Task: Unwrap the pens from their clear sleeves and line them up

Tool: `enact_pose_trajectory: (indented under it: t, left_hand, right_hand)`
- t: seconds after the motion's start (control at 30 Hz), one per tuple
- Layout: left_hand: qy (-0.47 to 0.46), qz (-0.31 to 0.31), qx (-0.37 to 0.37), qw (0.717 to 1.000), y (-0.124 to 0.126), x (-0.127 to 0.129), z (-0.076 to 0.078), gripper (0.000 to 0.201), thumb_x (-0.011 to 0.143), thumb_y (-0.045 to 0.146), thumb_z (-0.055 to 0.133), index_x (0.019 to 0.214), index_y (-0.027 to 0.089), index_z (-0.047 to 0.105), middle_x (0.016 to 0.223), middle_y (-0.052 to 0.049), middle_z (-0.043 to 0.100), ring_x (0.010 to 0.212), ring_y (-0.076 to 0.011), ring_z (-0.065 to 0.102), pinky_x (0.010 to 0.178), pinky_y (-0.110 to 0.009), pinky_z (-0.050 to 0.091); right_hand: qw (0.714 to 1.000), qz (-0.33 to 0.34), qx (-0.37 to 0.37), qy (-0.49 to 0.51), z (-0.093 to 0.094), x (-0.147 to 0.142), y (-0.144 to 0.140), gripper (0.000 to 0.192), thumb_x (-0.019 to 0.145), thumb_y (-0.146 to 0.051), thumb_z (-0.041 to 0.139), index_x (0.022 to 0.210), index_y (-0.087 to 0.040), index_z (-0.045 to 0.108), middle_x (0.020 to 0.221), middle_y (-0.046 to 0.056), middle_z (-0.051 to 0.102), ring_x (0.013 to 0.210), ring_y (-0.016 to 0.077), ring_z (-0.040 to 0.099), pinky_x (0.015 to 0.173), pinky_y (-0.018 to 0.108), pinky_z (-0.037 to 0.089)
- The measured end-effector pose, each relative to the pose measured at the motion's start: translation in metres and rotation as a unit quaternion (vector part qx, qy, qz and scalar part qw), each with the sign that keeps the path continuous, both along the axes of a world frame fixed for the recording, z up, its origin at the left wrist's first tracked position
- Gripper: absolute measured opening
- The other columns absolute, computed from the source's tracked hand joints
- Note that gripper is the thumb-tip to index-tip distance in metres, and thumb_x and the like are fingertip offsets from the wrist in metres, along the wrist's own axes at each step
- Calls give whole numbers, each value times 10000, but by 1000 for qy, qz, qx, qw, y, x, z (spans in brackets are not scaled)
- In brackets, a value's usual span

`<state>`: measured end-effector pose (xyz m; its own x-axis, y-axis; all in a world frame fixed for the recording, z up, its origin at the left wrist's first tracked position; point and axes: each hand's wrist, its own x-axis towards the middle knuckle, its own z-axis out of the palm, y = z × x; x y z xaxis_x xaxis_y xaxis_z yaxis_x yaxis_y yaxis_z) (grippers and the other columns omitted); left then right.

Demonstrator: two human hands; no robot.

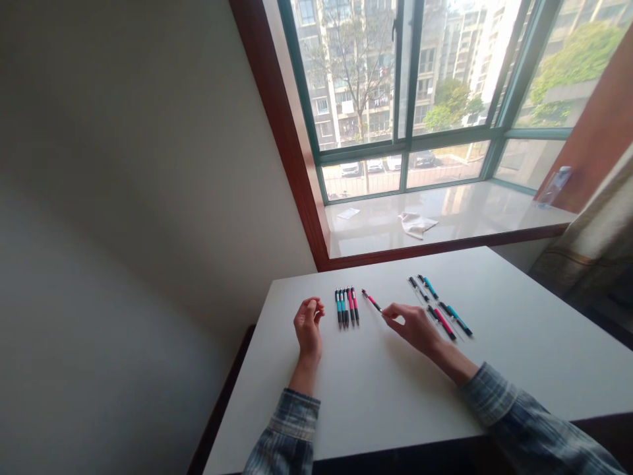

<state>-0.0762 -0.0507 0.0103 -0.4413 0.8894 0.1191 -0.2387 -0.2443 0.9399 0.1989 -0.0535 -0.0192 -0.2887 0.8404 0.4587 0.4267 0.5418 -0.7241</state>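
Observation:
My right hand (pixel 411 326) pinches the lower tip of a pink-and-black pen (pixel 372 300) between thumb and fingertips. The pen slants over the table, its clicker end pointing away to the left. To its left, several pens (pixel 347 307) lie side by side in a neat row: teal, white and pink, all with black grips. Just left of that row, my left hand (pixel 309 323) rests with curled fingers, and nothing shows in them. Right of my right hand lie loose pens: a pink pen (pixel 444 324), two teal ones and a white pen (pixel 418 289).
The white table (pixel 376 402) stands against a wall (pixel 148 198) and a wood-framed window. On the sill lie a crumpled cloth (pixel 416 224) and a flat white piece (pixel 349 214); a clear plastic bottle (pixel 554 187) stands tilted at right. A curtain (pixel 593 224) hangs at the right edge.

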Motion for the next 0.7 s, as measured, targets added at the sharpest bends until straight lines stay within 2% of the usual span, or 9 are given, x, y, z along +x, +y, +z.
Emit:
enact_pose_trajectory:
  t: [0.17, 0.3, 0.43, 0.7]
  left_hand:
    - [48, -22, -5, 999, -7, 2, 1, 270, 809, 439, 702, 838, 171, 715, 756, -13, 638, 703, -132, 585, 681, -248, 476]
    - [107, -31, -9, 994, -10, -1, 0, 266, 829, 431, 666, 826, 172, 727, 725, -16, 647, 683, -145, 571, 687, -268, 464]
    - [156, -47, -10, 987, -13, -1, 1, 253, 848, 411, 647, 813, 176, 732, 713, -18, 648, 688, -155, 565, 683, -269, 446]
    - [185, -65, -14, 980, -12, 2, 2, 276, 840, 410, 646, 720, 164, 682, 648, 9, 569, 656, -142, 512, 660, -246, 415]
  right_hand:
    - [985, 43, 71, -154, -7, -30, -3, 213, 1016, -266, 500, 950, -229, 699, 877, 96, 753, 783, 215, 687, 723, 321, 505]
    - [964, 69, 120, -226, -15, -46, 3, 215, 1022, -202, 461, 962, -214, 667, 878, 90, 738, 781, 202, 664, 701, 300, 486]
    - [959, 72, 140, -235, -17, -51, 5, 170, 1010, -170, 489, 943, -204, 642, 870, 85, 720, 784, 201, 648, 703, 294, 479]
    - [951, 68, 180, -240, -17, -59, 8, 149, 997, -131, 522, 897, -184, 619, 818, 55, 671, 767, 177, 623, 685, 269, 465]
